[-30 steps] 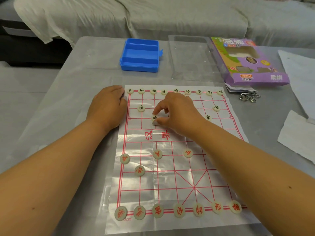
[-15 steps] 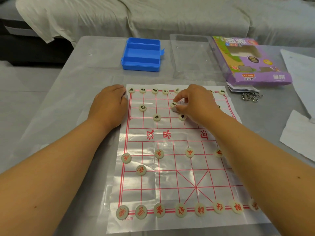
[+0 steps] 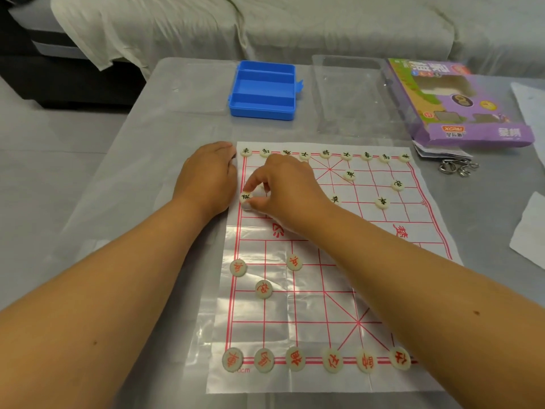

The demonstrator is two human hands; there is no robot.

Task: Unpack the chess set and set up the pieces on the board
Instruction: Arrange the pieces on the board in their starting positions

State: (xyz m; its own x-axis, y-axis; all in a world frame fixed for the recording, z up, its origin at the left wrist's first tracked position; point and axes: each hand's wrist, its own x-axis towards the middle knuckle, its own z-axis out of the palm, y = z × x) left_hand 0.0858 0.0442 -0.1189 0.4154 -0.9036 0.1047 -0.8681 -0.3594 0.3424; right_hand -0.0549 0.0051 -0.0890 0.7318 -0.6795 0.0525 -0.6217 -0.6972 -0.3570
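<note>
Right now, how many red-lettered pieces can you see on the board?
9. Six red-lettered pieces along the near row, two on the line above at left, one between those rows. The right forearm covers the near right, so more may be hidden.

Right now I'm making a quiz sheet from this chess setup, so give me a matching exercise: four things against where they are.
Things
1. blue box
2. purple carton
3. black-marked piece pinched by the right hand
4. metal rings

Places
A. far right of the table, lying flat
B. at the board's left edge line
C. beyond the board's far edge, open, near its left end
D. just off the board's far right corner, in front of the carton

Pairs: 1-C, 2-A, 3-B, 4-D
</note>
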